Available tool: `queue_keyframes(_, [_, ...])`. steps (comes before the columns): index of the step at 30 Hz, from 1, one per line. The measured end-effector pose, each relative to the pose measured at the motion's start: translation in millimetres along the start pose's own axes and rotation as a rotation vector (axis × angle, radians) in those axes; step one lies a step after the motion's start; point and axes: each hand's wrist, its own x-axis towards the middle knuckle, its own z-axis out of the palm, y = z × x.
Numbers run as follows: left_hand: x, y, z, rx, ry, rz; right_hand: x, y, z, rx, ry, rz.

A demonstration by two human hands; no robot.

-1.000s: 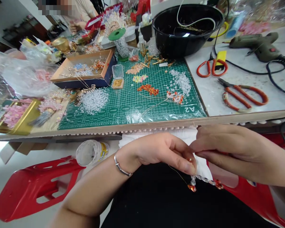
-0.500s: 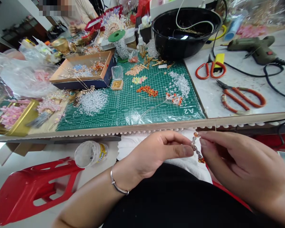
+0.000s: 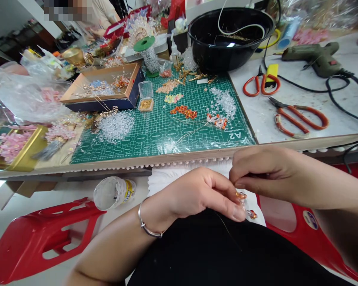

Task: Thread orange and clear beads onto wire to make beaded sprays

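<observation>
My left hand (image 3: 207, 194) pinches a small beaded wire sprig (image 3: 243, 203) of orange and clear beads between thumb and fingers, above my lap. A thin wire (image 3: 225, 226) trails below it across the black clothing. Just above the sprig, my right hand (image 3: 265, 171) has its fingertips pressed together close to the left fingers; what they grip is hidden. On the green cutting mat (image 3: 143, 149) lie a similar orange-tipped beaded sprig (image 3: 217, 120) with long wires, a pile of orange beads (image 3: 184, 111) and clear beads (image 3: 223, 102).
Pliers (image 3: 300, 117), red-handled snips (image 3: 261, 84) and a glue gun (image 3: 316, 57) lie on the right. A black basin (image 3: 226, 51) stands behind the mat, a box (image 3: 101, 102) at left. Below are a red stool (image 3: 24, 238) and a plastic tub (image 3: 110, 193). Another person (image 3: 103, 12) is at the back.
My right hand has moved up and left, its fingers now above the left fingertips. The beaded sprig sits slightly lower and has turned in my left hand. The view has shifted slightly.
</observation>
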Motion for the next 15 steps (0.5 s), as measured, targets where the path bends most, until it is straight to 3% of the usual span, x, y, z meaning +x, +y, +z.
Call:
queue_keyframes(6, [10, -1, -3.6, 0.013, 0.000, -0.029, 5, -14, 2, -0.239, 0.027, -0.061])
queue_keyframes(9, [12, -1, -5.5, 0.046, 0.012, -0.019, 0, -18, 7, -0.398, 0.040, -0.172])
queue_keyframes(12, [13, -1, -9.9, 0.043, 0.064, -0.025, -11, -24, 14, -0.559, 0.121, -0.247])
queue_keyframes(15, [13, -3, -15.0, -0.063, 0.118, -0.020, -23, -27, 21, -0.618, 0.215, -0.196])
